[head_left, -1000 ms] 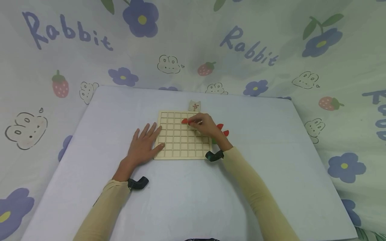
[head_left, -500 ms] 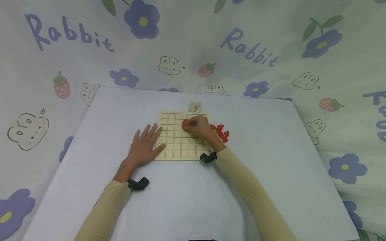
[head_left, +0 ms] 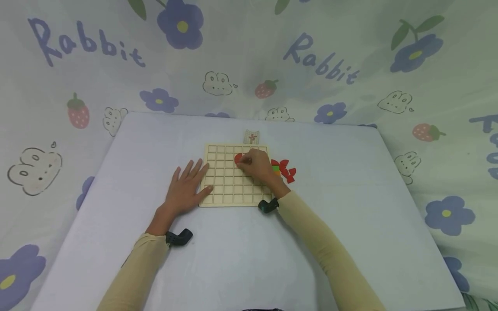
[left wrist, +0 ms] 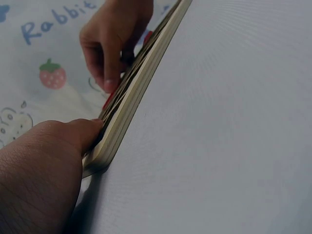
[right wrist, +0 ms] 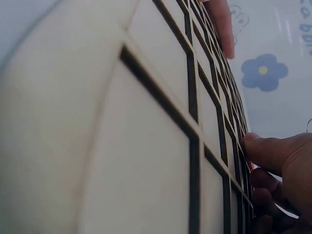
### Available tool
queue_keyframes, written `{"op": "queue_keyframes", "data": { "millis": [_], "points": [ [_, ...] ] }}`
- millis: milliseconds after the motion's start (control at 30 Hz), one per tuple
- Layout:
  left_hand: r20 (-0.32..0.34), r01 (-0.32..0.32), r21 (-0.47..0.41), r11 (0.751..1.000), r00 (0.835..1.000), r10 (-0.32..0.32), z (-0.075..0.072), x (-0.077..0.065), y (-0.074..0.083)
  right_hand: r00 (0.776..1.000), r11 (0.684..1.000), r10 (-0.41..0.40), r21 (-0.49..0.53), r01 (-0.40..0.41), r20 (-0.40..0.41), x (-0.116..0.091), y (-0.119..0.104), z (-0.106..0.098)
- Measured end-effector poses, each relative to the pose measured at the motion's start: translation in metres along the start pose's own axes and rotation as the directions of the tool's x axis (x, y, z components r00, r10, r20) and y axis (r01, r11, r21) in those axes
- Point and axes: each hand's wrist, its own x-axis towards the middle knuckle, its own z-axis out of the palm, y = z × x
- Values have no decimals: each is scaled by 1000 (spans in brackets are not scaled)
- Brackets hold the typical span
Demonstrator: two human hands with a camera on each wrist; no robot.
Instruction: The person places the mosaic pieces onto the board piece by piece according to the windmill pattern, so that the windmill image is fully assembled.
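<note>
A pale wooden grid board (head_left: pixel 218 190) lies in the middle of the white table. My left hand (head_left: pixel 184 190) rests spread along its left edge; in the left wrist view the thumb (left wrist: pixel 87 130) presses on the rim. My right hand (head_left: pixel 256 166) is over the upper part of the board, its thumb and fingers pinching a flat red piece (head_left: pixel 237 159) down at the grid cells. More red shows right above those fingertips, together making a rounded shape partly hidden by the hand. In the right wrist view the right thumb (right wrist: pixel 265 151) is right at the grid.
Beside the board's right edge lie several curved red pieces (head_left: pixel 284 165), with a green piece (head_left: pixel 276 168) and an orange piece (head_left: pixel 277 173) partly behind the right wrist. A small patterned card (head_left: pixel 251 137) sits behind the board. Patterned cloth (head_left: pixel 334 52) hangs beyond the table.
Over the last second my right hand has shifted slightly left and toward me, bringing its red piece against the red one in the grid. My left hand has stayed put.
</note>
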Motion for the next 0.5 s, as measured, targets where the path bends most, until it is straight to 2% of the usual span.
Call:
{"op": "queue_keyframes", "data": {
  "millis": [100, 300, 500],
  "points": [
    [-1, 2, 2, 1000, 1000, -2, 1, 0, -1, 1000, 1000, 2, -31, -2, -6, 0, -1, 1],
    [-1, 9, 5, 1000, 1000, -9, -1, 0, 1, 1000, 1000, -12, -22, 12, -3, -1, 1, 1],
    [-1, 8, 8, 1000, 1000, -8, -1, -1, 0, 999, 999, -17, -33, 16, -28, -4, 9, -7]
  ]
}}
